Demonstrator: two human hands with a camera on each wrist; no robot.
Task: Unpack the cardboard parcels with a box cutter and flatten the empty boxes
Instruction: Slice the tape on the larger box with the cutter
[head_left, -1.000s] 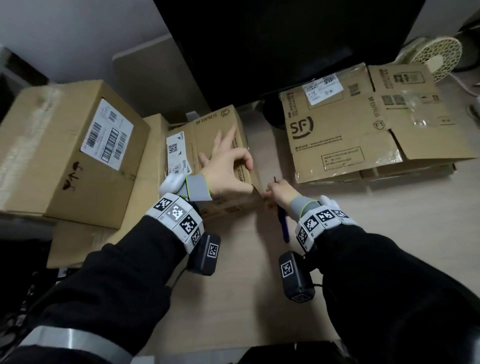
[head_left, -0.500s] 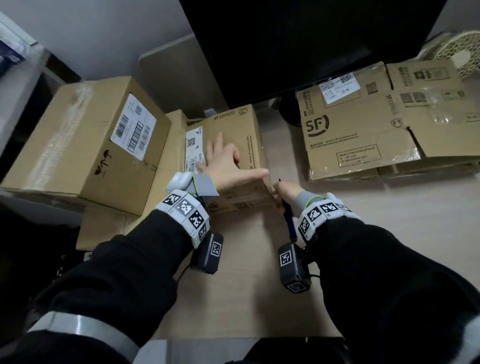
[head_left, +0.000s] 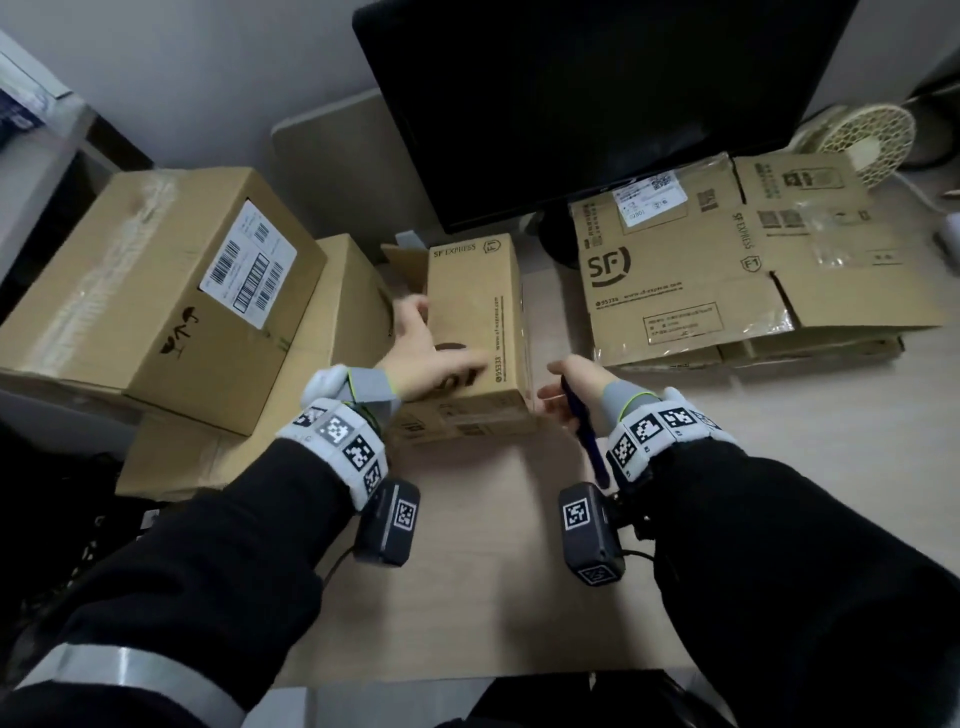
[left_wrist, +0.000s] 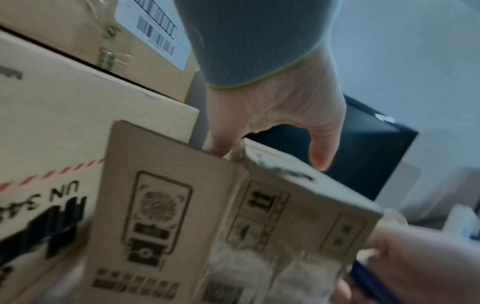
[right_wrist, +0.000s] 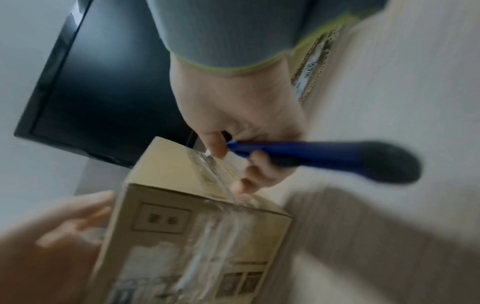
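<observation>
black monitor (head_left: 597, 104) at the back of the light wood desk (head_left: 467, 571). big taped carton (head_left: 156, 296) with a barcode label on the left, sitting on a flatter carton (head_left: 343, 291) under it. flattened sf boxes (head_left: 727, 270) stacked on the right, white mesh fan (head_left: 872, 135) behind them.

small sf express parcel (head_left: 475, 312) stands mid-desk between the two hands, just in front of the monitor base, its left side close against the flatter carton. clear tape runs over its near end face and up the right edge.

left hand (head_left: 426, 353) lies on the parcel's top near the front left corner, thumb stretched across the top face, fingers down over the left side; fingers mostly straight, flat steadying contact, not clenched. left wrist view: fingertips at the top edge, thumb above the top face.

right hand (head_left: 571, 384) just right of the parcel's near right corner, fingers curled around a blue box cutter (head_left: 587, 436), handle end pointing back toward the wrist. right wrist view: cutter's front end sits at the taped right edge, near the top corner; blade itself too blurred to make out.
</observation>
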